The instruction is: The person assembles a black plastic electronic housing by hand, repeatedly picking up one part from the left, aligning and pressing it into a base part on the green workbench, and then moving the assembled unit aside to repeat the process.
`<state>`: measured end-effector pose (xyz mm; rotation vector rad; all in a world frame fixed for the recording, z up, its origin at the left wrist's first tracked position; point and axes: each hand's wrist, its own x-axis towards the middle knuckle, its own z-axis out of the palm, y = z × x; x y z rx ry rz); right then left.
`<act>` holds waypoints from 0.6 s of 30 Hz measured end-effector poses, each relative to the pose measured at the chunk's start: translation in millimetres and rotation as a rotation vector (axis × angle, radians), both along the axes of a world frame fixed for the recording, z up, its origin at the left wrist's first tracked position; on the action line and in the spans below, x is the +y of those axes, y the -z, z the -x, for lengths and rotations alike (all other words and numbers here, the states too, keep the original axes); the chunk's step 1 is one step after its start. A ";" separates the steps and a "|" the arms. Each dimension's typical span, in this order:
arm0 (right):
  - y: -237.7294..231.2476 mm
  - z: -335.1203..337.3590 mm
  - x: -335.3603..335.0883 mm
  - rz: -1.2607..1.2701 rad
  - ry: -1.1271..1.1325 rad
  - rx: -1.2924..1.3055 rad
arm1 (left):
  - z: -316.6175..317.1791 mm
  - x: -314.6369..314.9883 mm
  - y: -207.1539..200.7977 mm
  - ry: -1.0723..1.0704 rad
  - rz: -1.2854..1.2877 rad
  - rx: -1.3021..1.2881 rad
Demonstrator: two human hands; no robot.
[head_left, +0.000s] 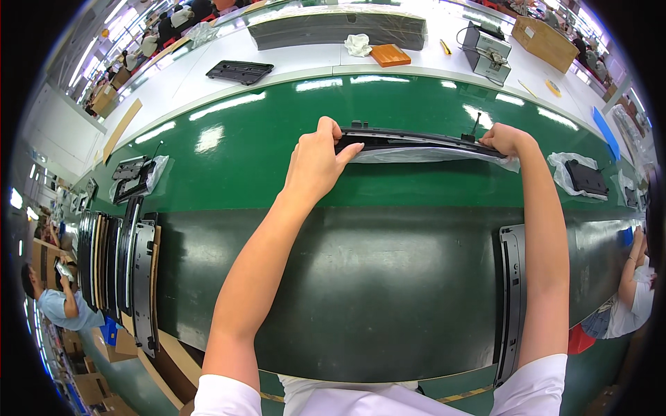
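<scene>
Above the green surface, a long black plastic panel [416, 136] is held up edge-on between my two hands. It has small clips along its upper edge and a thin black stalk near its right end. My left hand [316, 158] grips the left end, thumb on the near side and fingers behind. At the right end, my right hand [506, 139] is closed on the panel, its fingertips partly hidden. Beneath the panel hangs a crumpled translucent plastic sheet or bag [430, 155], touching its lower side.
Upright panels [143, 277] stand packed at the left; another long panel [512, 298] lies beside my right forearm. Bagged black parts lie on the green belt [243, 139] at left and right. A white ledge [305, 61] beyond holds a black tray [239, 71] and a metal box [489, 55]. Other people sit nearby.
</scene>
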<state>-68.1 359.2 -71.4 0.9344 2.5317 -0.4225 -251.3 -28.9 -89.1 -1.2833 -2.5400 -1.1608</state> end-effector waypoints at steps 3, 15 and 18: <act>5.9 -3.5 10.6 -0.008 0.005 0.012 | -3.7 1.4 -3.0 0.008 0.053 0.027; 6.9 -16.5 24.2 -0.028 0.030 0.032 | -12.6 13.4 6.6 0.061 0.021 0.049; 0.4 -14.1 15.4 -0.036 0.061 0.008 | -15.8 17.0 1.0 0.046 0.138 0.126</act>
